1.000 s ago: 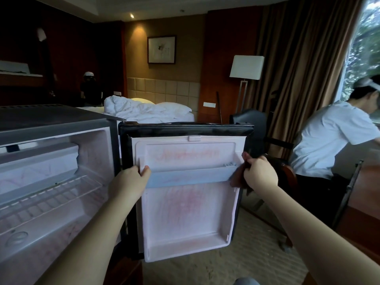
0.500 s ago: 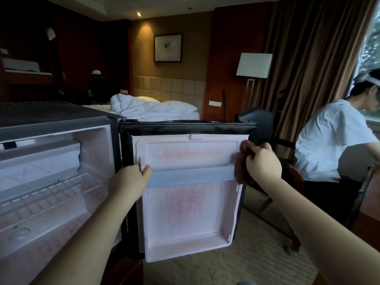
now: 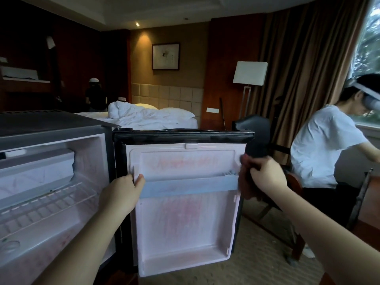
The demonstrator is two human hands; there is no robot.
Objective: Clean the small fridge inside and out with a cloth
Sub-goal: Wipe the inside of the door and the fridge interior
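Nearest to me, the person's two bare arms reach forward to the small fridge (image 3: 47,128), which stands open on the left with its white inside and a wire shelf (image 3: 47,200) showing. The fridge door (image 3: 185,223) is swung wide, its pale inner lining facing us, smeared with reddish streaks. The left hand (image 3: 121,194) grips the left end of the blue door rail (image 3: 189,185), fingers curled over the edge and the thumb lying on the rail. The right hand (image 3: 267,173) clutches a dark reddish cloth (image 3: 243,186), bunched against the door's right edge just beside the rail's other end.

To the right, beyond the door, a person in a white shirt (image 3: 320,147) bends toward the window. Farther back are a rumpled white bed (image 3: 144,116), a floor lamp (image 3: 249,73), brown curtains (image 3: 298,68) and a framed picture (image 3: 165,56) on the wall.
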